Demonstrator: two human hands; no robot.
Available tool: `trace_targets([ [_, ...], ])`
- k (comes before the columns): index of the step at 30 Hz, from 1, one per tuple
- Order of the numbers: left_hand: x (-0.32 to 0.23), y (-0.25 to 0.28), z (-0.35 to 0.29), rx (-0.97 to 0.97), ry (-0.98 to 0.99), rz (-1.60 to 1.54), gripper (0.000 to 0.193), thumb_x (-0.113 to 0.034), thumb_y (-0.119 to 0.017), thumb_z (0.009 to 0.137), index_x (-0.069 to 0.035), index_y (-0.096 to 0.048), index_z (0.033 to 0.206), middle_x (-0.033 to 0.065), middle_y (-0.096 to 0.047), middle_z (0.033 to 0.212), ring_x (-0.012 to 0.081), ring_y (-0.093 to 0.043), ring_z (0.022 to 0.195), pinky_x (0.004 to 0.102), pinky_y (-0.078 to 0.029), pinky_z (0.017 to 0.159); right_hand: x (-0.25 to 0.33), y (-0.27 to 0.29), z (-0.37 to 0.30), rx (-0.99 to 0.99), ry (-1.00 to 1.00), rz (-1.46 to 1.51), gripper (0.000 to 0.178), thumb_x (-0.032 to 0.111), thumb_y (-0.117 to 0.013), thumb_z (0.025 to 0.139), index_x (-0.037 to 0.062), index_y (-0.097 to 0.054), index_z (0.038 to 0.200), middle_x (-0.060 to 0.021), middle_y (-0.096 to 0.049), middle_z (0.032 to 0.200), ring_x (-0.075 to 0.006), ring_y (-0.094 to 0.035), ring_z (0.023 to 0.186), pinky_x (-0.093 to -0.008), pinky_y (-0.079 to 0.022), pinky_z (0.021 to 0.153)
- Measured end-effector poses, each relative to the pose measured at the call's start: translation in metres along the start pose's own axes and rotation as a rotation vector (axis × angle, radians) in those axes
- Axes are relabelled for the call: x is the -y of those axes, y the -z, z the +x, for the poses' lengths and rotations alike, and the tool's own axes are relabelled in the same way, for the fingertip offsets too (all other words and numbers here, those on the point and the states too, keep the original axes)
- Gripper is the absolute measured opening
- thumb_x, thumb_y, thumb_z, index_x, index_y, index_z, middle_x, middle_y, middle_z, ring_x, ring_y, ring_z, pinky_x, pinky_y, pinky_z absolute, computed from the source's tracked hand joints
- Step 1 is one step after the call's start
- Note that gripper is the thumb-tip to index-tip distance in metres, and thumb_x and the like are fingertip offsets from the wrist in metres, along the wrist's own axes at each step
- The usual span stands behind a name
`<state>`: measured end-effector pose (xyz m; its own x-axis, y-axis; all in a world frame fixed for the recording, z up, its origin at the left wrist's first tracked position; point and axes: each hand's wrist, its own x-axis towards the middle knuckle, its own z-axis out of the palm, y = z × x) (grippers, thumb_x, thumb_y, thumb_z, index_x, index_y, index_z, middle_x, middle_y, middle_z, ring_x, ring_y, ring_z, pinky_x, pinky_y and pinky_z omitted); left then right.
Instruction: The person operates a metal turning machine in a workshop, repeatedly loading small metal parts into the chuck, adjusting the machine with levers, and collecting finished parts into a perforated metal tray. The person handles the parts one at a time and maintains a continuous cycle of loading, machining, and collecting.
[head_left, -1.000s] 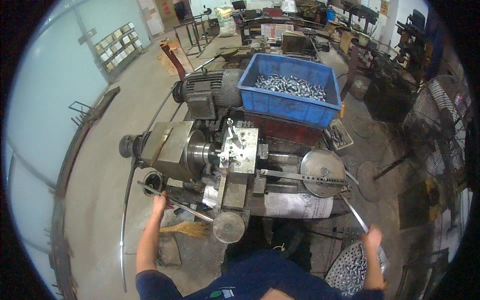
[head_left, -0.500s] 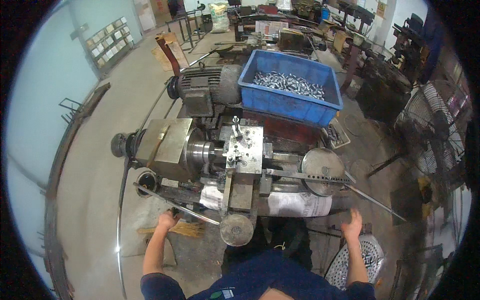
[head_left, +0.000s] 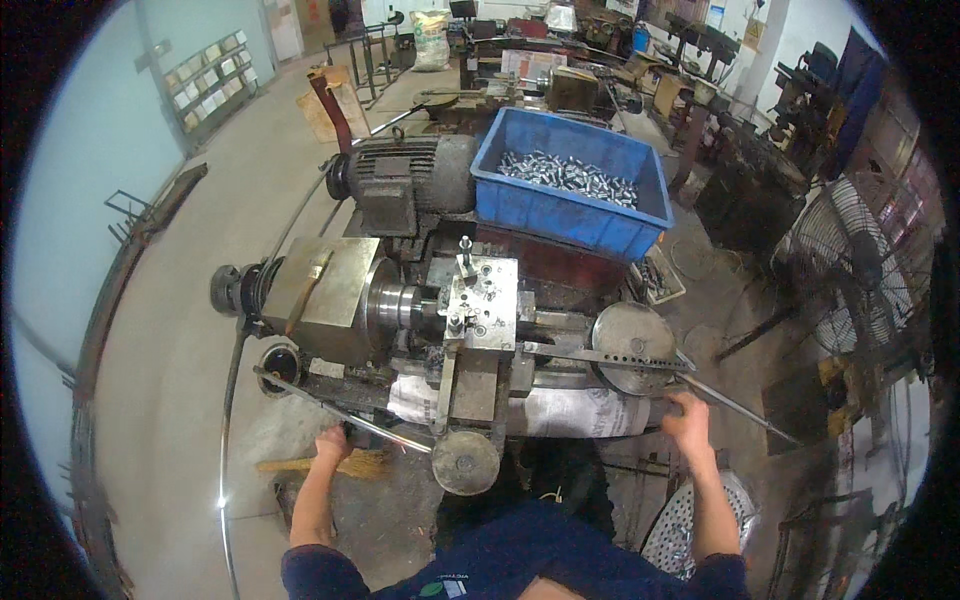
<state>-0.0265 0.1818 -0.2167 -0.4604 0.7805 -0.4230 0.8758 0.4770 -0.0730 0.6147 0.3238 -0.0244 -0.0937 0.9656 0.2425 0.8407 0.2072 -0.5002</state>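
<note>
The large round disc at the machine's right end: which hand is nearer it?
Right. In the picture, the right hand is just below the disc and to its right; the left hand is far to its left and lower.

Open space between the hands (head_left: 687,426), except for a round disc (head_left: 466,463) and slanted rod (head_left: 390,432).

grip of both hands (head_left: 333,442) (head_left: 686,424) unclear, too small

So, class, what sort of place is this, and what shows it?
Probably a metalworking shop: there's a lathe-like machine, a finned motor and a blue bin holding many small shiny metal parts.
</note>
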Motion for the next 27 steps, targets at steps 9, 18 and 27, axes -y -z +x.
trace_targets([
  [9, 0.056, 0.101, -0.07, -0.246, 0.06, -0.338, 0.043, -0.037, -0.059, 0.076, -0.013, -0.055, 0.111, 0.0118, -0.065, 0.081, 0.0288, -0.062, 0.079, 0.0403, -0.048, 0.07, 0.196, -0.042, 0.118, 0.287, 0.464, 0.373, 0.039, 0.015, -0.062, 0.056, 0.0013, -0.064, 0.092, -0.0162, -0.062, 0.091, -0.0303, -0.06, 0.082, -0.0339, -0.047, 0.075],
  [18, 0.156, 0.119, -0.192, -0.757, 0.385, -0.25, 0.034, -0.027, -0.063, 0.072, -0.007, -0.059, 0.099, 0.0151, -0.062, 0.083, 0.0321, -0.059, 0.08, 0.041, -0.046, 0.07, 0.335, -0.169, 0.153, 0.303, 0.769, -0.056, 0.02, 0.02, -0.06, 0.052, 0.0072, -0.066, 0.066, -0.0141, -0.062, 0.076, -0.0326, -0.056, 0.079, -0.039, -0.047, 0.072],
  [27, 0.256, 0.107, -0.138, -0.479, 0.769, -0.129, 0.025, -0.025, -0.057, 0.071, -0.005, -0.065, 0.084, 0.0175, -0.063, 0.084, 0.0324, -0.061, 0.083, 0.0409, -0.049, 0.073, 0.344, -0.177, 0.151, 0.386, 0.752, -0.037, 0.018, 0.021, -0.057, 0.048, 0.007, -0.065, 0.057, -0.0167, -0.06, 0.062, -0.0344, -0.06, 0.064, -0.0393, -0.051, 0.065],
])
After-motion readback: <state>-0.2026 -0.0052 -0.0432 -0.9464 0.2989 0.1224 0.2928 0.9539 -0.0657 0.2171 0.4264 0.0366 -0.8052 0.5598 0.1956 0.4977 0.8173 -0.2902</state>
